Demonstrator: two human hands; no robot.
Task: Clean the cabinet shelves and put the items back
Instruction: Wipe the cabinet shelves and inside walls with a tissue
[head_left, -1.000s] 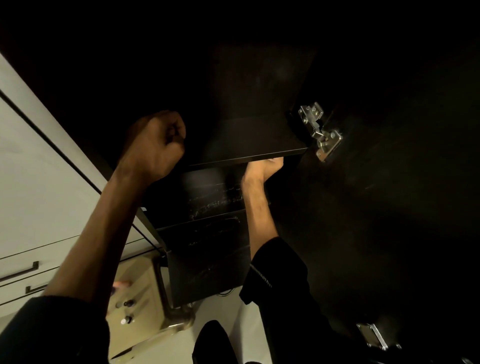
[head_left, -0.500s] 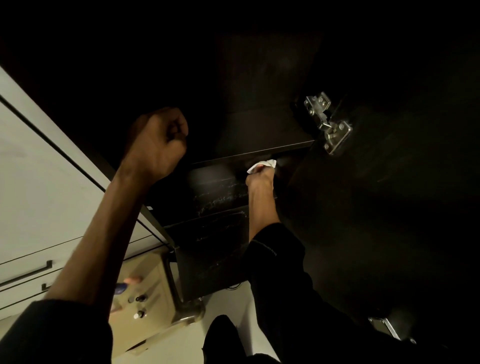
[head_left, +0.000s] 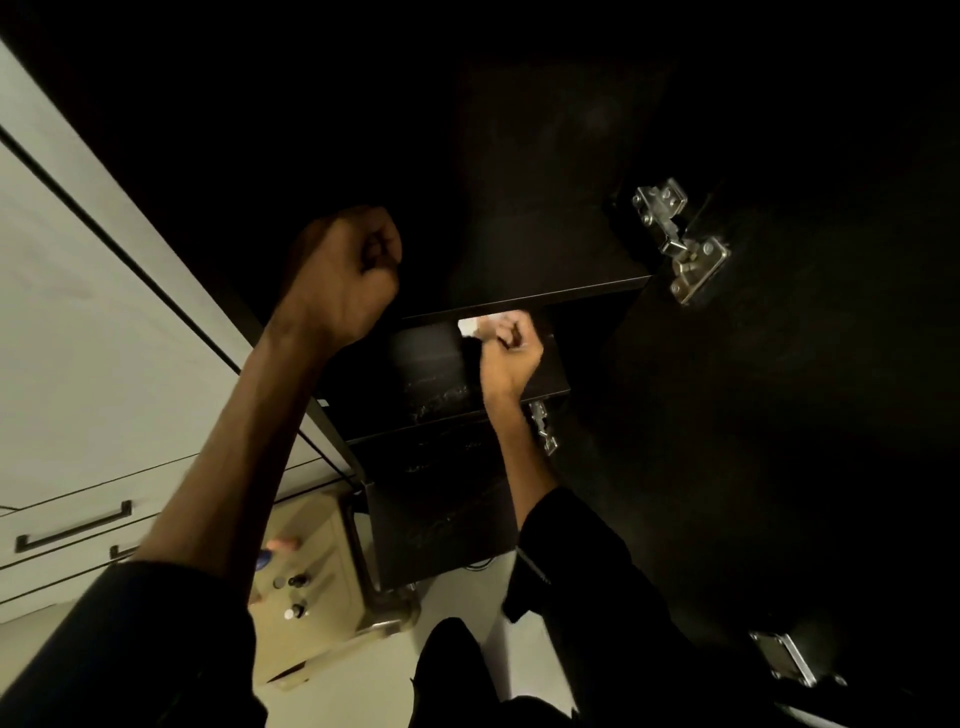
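Wiping inside a dark cabinet

Left of the shelf (head_left: 524, 299), the left hand (head_left: 345, 275) is a raised fist, fingers curled on nothing seen; just under the shelf's edge the right hand (head_left: 511, 353) has its fingers clamped on a white cloth (head_left: 470, 326); right, a hinge (head_left: 680, 241).

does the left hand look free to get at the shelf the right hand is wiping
Probably not right away. The left hand is fisted up by the cabinet's dark left edge, possibly bracing there. The shelf itself looks open left of the right hand and its white cloth.
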